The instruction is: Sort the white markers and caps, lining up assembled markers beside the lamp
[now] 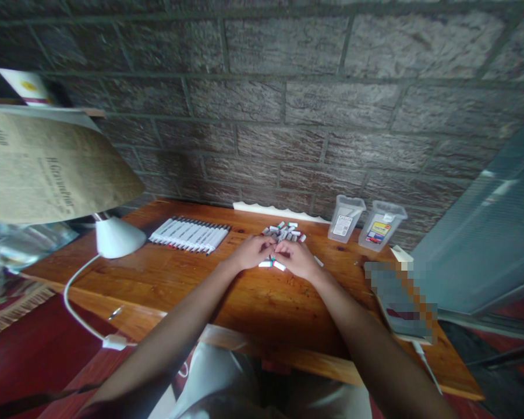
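Note:
A pile of short white marker caps point(292, 225) with coloured bands lies at the middle of the wooden table. My left hand point(254, 252) is at the pile's near left side, its fingers bent and pinched together. Facing it, my right hand point(297, 259) is also closed, thumb against fingertips. The fingertips of both hands nearly meet over the caps; whatever is between them is too small to make out. Just below the hands lie a few more caps point(266, 264), and one loose cap point(318, 261) sits to the right.
A row of white markers point(190, 235) lies to the left, beside a lamp point(119, 237) with a newsprint shade. Two clear plastic containers point(346, 219) stand at the back right. A tablet-like device point(399, 302) with a cable is at the right edge. Behind rises a brick wall.

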Demonstrator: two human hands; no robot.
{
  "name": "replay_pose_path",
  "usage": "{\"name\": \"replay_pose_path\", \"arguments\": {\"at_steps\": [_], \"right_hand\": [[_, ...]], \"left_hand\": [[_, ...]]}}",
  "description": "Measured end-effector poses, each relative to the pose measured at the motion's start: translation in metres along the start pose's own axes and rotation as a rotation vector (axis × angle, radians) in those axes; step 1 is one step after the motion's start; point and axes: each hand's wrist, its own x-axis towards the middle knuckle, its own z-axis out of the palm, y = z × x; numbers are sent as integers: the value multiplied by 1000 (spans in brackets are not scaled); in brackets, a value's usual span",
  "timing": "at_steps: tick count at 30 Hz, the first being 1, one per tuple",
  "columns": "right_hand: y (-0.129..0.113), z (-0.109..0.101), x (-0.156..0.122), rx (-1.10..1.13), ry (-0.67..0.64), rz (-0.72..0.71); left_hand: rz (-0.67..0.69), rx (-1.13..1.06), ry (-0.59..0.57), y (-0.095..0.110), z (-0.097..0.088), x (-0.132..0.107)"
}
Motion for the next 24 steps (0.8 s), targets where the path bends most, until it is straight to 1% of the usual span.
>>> {"name": "replay_pose_path", "arguments": {"at_steps": [6,11,17,21,24], "right_hand": [[1,-2,0,0,1,-1],[-7,-7,0,-56,35,3],[-13,-17,2,-131,88,64],[-8,-24,3,-158,179,103],[-2,-23,3,-178,222,113]], "left_hand": [[-3,19,8,1,0,-1],[15,18,38,0,1,-1],[-29,84,121,-1,1,0],[-69,90,202,-1,-1,0],[-108,83,251,-1,-3,0]]}}
